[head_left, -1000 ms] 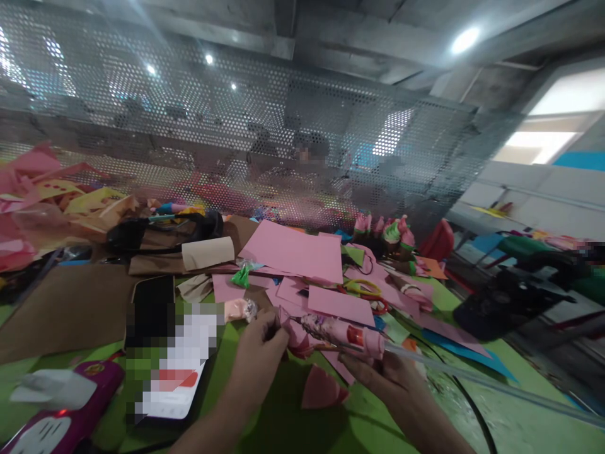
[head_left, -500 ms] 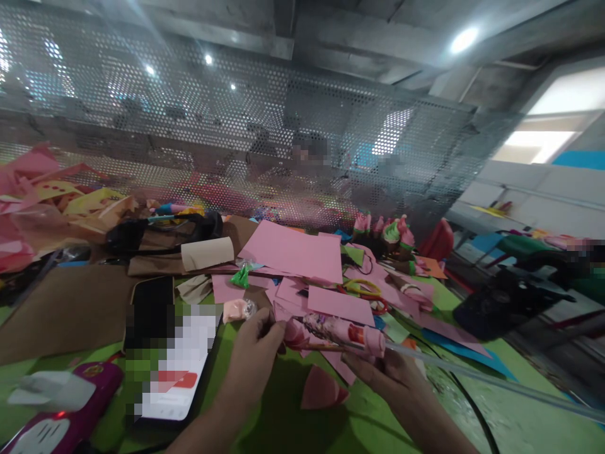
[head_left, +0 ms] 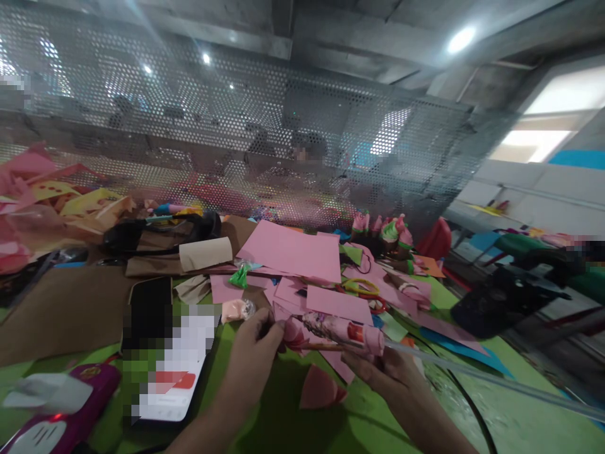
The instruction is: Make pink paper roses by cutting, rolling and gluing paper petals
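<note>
Head view: your left hand pinches a small folded pink paper piece at its near edge, fingers pressed together on it. Your right hand is closed around the pink glue gun, nozzle aimed left at the paper so the tip sits just beside or touching it (too blurred to tell which). A clear glue stick runs out the back of the gun toward the right, and a black cord trails along the green desk.

Step in hand, by my read: gluing, with the tip held to the petal-like piece. The next move likely calls for a steady squeeze, keeping your left fingertips clear of the hot tip, then pressing the fold shut before the glue sets.

A loose pink cutout lies on the desk between your wrists, near both. Further back are pink paper sheets, yellow-handled scissors on them, and a cardboard roll. A phone lies left of your left hand, well apart from the work. Finished paper flowers stand at the far edge by the mesh screen.
</note>
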### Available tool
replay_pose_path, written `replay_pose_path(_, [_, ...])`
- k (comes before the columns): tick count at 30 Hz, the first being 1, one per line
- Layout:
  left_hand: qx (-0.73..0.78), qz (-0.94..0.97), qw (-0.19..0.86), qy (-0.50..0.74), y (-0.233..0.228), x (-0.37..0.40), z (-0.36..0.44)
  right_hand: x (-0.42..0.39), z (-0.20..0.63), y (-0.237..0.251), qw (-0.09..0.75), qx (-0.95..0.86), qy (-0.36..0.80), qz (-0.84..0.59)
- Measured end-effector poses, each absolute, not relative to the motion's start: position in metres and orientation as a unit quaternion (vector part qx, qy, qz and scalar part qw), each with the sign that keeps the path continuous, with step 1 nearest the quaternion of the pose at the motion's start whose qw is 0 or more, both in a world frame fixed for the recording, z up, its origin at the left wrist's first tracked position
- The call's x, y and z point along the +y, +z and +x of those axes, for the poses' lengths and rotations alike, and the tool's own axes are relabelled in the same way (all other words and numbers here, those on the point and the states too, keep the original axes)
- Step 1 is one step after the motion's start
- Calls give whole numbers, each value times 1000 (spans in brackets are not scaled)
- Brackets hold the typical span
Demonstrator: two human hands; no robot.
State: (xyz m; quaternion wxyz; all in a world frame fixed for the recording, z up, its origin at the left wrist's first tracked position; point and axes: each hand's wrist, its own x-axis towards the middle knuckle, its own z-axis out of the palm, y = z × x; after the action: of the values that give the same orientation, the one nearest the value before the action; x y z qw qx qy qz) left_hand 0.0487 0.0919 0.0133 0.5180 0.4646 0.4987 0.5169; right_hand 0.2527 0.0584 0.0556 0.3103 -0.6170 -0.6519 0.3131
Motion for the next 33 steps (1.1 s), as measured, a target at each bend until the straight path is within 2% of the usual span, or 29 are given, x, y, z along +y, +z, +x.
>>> replay_pose_path(8, [494,457,522,524,13,94,46,58,254,59,283,-669,298,-619])
replay_pose_path(15, [488,466,522,522,13,94,47,58,249,59,335,-654,315,-600])
replay_pose_path(22, [492,453,515,536,11,93,46,57,252,58,298,-651,280,-640])
replay_pose_path(33, [487,472,511,528,12,93,48,56,247,64,328,-652,303,-612])
